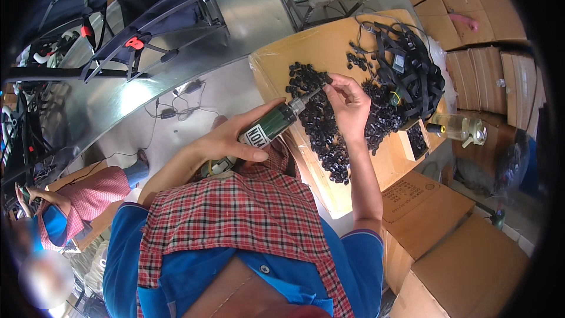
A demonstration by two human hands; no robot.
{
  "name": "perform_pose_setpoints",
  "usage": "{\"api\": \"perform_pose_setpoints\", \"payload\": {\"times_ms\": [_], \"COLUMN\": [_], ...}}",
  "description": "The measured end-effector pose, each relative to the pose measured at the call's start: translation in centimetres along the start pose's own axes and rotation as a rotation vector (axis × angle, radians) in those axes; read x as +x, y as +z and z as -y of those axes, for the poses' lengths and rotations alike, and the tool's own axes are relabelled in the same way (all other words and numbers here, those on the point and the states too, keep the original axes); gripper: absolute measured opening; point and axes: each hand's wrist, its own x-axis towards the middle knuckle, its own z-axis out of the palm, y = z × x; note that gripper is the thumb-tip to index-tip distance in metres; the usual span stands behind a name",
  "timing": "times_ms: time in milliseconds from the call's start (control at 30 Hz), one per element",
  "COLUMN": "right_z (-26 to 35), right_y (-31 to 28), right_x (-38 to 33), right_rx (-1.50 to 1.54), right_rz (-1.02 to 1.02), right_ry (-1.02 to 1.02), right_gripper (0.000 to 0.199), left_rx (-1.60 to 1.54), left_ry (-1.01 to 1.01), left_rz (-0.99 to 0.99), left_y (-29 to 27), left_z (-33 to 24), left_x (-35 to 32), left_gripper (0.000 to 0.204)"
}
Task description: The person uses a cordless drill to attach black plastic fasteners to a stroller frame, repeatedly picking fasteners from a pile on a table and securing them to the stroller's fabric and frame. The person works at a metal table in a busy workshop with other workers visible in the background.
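Occupying the area right of and above the frame's centre, a yellowish worktable (318, 50) carries a broad pile of small black parts (321, 126). A tangle of black straps (412, 70) lies toward its upper right. At frame centre, a green power driver (268, 126) slants toward the upper right, its bit over the pile. The left hand (232, 135) is wrapped round the driver body. The right hand (351, 103), just right of centre, has thumb and fingertips drawn into a pinch. An open box (406, 146), farther right, contains more black parts. The dark piece (327, 79) in that pinch sits at the bit's tip; its details are too small to tell
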Motion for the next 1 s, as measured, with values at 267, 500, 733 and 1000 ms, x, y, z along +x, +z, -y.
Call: {"api": "perform_pose_setpoints", "payload": {"times_ms": [267, 500, 733, 1000], "right_z": [3.6, 8.2, 14.1, 13.0], "right_y": [6.2, 14.0, 18.6, 23.1], "right_x": [1.7, 3.8, 12.7, 29.1], "right_rx": [0.024, -0.218, -0.153, 0.697], "right_rz": [-0.036, 0.032, -0.031, 0.999], "right_ry": [-0.106, -0.492, -0.587, 0.137], "right_gripper": [0.022, 0.028, 0.022, 0.048], "left_rx": [-0.094, -0.373, -0.428, -0.614], "left_ry": [0.046, 0.19, 0.477, 0.612], "left_rz": [-0.012, 0.06, 0.058, -0.115], "left_y": [-3.7, -9.5, -15.5, -17.7], "left_z": [-0.7, -1.1, -3.0, -3.1], "left_x": [-3.6, -9.1, -14.4, -16.7], "left_gripper": [0.114, 0.118, 0.119, 0.117]}}
